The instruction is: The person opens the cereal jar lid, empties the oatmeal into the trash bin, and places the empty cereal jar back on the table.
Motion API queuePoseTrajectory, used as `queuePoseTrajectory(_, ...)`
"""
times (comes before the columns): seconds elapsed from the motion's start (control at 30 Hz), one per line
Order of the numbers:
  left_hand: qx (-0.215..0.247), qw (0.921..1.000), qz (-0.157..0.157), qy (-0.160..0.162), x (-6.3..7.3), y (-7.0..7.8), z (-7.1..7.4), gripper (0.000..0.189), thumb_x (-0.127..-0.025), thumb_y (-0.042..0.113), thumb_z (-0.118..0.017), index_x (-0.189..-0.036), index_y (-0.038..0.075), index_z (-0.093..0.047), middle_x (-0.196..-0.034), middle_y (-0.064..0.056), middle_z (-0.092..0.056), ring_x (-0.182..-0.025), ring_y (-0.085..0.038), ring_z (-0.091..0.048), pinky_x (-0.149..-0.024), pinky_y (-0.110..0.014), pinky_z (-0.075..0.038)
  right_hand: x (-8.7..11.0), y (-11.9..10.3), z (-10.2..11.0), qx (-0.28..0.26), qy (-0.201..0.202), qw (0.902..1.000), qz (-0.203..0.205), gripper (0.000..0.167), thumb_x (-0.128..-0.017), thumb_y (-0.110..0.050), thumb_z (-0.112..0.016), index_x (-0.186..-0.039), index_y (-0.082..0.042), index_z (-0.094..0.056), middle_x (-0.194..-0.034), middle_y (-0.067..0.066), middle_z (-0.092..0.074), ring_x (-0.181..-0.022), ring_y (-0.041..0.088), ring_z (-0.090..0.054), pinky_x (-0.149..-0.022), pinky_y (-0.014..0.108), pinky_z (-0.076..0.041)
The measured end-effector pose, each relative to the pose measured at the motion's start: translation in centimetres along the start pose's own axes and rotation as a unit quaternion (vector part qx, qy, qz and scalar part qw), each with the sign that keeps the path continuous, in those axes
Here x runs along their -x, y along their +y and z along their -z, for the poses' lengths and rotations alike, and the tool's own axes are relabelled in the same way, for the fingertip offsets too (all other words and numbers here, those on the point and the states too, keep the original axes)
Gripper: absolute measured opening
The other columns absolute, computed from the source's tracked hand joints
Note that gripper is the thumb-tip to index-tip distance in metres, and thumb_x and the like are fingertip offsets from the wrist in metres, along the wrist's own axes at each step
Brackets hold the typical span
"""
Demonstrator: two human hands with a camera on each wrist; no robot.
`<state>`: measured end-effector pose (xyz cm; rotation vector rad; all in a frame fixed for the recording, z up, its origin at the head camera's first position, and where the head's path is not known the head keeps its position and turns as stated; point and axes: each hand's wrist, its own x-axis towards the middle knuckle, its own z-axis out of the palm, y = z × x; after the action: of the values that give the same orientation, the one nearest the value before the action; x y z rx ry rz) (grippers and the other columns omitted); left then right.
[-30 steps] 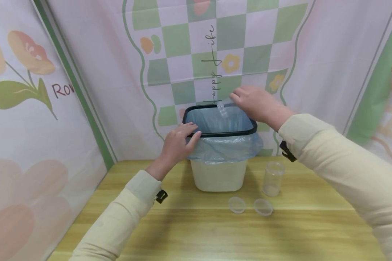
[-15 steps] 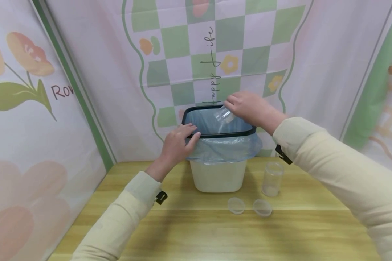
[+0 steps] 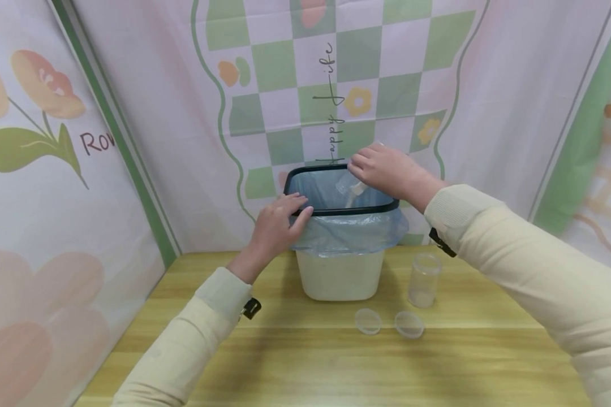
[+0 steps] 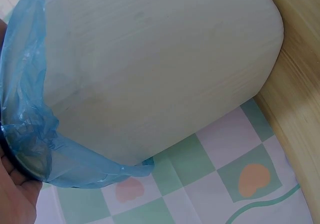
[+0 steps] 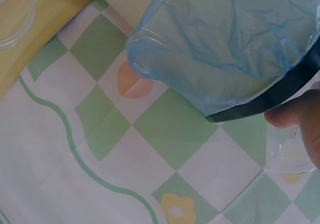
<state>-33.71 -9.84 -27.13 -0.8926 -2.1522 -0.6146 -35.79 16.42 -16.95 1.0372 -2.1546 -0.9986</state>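
A white trash can [image 3: 340, 277] with a black rim [image 3: 343, 211] stands on the wooden table, lined with a blue plastic bag [image 3: 351, 233] folded over its outside. My left hand [image 3: 276, 221] holds the rim at its near left corner, fingers over the top and thumb on the front side. At the back right of the opening, my right hand [image 3: 384, 169] grips a clear plastic jar [image 5: 290, 151], tilted mouth-down over the bin. Whitish matter [image 3: 357, 191] shows at the jar's mouth inside the bin. The right fingers hide much of the jar.
Another clear jar [image 3: 424, 281] stands upright to the right of the bin. Two translucent round lids [image 3: 368, 321] lie on the table [image 3: 305, 367] in front. A patterned cloth [image 3: 275, 62] hangs close behind the bin.
My right hand has moved left and slightly down, tipping the jar further into the bin's opening; whitish matter now shows at its mouth. The left hand stays on the rim.
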Motion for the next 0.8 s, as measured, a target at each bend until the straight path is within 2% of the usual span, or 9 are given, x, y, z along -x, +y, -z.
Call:
queuePoseTrajectory(0.27, -0.005, 1.0000, -0.001, 0.003, -0.05, 0.11, 0.07, 0.032, -0.097, 0.024, -0.059, -0.117, 0.001, -0.069, -0.117, -0.013, -0.068, -0.118, -0.025, -0.058, -0.100, -0.040, -0.045, -0.15, -0.12, -0.02, 0.037, 0.040, 0.9983, 0.019, 0.043, -0.083, 0.009, -0.070, -0.124, 0.004, -0.058, -0.123, 0.017, -0.057, -0.113, 0.031, -0.054, -0.100, 0.039, -0.044)
queuePoseTrajectory(0.53, -0.007, 1.0000, -0.002, 0.006, -0.16, 0.14, 0.07, 0.031, -0.097, 0.023, -0.059, -0.116, 0.000, -0.070, -0.116, -0.013, -0.068, -0.117, -0.026, -0.059, -0.099, -0.040, -0.046, -0.38, -0.21, -0.02, 0.060, 0.055, 0.9961, 0.036, 0.040, -0.083, 0.009, -0.070, -0.121, 0.002, -0.060, -0.121, 0.016, -0.058, -0.113, 0.030, -0.054, -0.101, 0.039, -0.042)
queuePoseTrajectory(0.8, -0.013, 0.9999, -0.008, 0.007, -0.17, 0.08, 0.03, 0.031, -0.097, 0.023, -0.060, -0.115, 0.000, -0.070, -0.115, -0.013, -0.068, -0.116, -0.026, -0.060, -0.099, -0.040, -0.047, -0.70, -0.20, -0.18, 0.095, 0.087, 0.9892, 0.070, 0.036, -0.084, 0.006, -0.071, -0.119, 0.000, -0.062, -0.117, 0.015, -0.059, -0.109, 0.030, -0.054, -0.100, 0.037, -0.043)
